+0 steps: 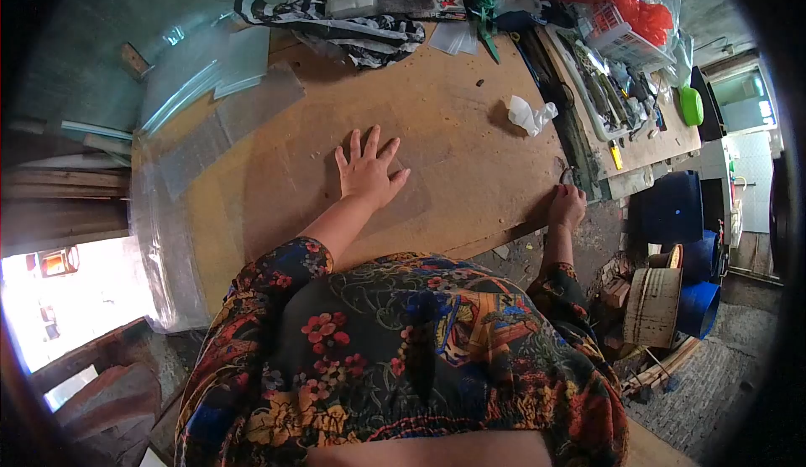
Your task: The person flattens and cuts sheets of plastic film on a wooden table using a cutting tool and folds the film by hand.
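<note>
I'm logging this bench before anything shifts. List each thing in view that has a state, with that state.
Left hand: open, fingers spread on the tabletop
Right hand: fingers curled at the table's edge; grip unclear
Tabletop: marked, with small bits scattered
White paper or cloth: crumpled
Black-and-white striped material: bunched up
Clear sheets: overlapping
Red plastic bag: crumpled

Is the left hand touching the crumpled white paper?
Apart. The head view shows the left hand spread on the table, with bare surface plainly visible between its fingers and the crumpled white paper.
</note>
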Motion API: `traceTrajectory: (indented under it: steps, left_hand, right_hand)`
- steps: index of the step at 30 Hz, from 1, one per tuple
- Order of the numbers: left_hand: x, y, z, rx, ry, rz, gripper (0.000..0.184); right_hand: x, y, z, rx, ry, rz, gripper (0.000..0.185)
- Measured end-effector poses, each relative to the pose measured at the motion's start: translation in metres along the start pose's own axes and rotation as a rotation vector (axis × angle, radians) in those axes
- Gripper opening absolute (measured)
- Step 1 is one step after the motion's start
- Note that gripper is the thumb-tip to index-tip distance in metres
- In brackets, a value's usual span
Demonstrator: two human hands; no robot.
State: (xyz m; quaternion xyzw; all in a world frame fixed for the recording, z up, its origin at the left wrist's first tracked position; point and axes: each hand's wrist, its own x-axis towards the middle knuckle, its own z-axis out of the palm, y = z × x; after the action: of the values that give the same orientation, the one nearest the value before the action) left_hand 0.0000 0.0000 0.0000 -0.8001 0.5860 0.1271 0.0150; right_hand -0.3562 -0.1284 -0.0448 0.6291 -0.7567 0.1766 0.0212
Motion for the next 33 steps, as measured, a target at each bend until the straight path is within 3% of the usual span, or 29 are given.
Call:
traceTrajectory:
  steps: [3,9,11,13,15,26,33]
  left_hand:
    - [-0.001,0.002,0.0,-0.004,-0.003,-0.003,0.057]
    - [-0.001,0.0,0.005,-0.008,0.033,-0.019,0.057]
    - [-0.002,0.001,0.002,0.008,0.013,-0.009,0.058]
    - [-0.004,0.001,0.0,0.008,0.005,-0.007,0.058]
    - [-0.004,0.001,0.0,0.014,0.001,-0.006,0.059]
    - [-0.004,0.001,0.0,-0.002,0.03,-0.009,0.06]
    - [-0.003,-0.001,0.0,-0.025,0.01,-0.009,0.063]
  right_hand:
    - [0.002,0.005,0.003,0.001,-0.001,-0.051,0.018]
    - [-0.01,-0.013,0.003,0.277,0.318,-0.151,0.014]
    - [-0.027,-0.04,0.005,0.729,0.15,-0.451,0.012]
    - [-0.055,-0.08,0.002,0.764,-0.143,-0.394,0.013]
    - [-0.077,-0.131,-0.025,0.627,-0.211,-0.508,0.012]
    - [-0.093,-0.179,0.012,0.689,-0.174,-0.77,0.01]
    - [-0.092,-0.178,0.016,0.676,-0.222,-0.747,0.01]
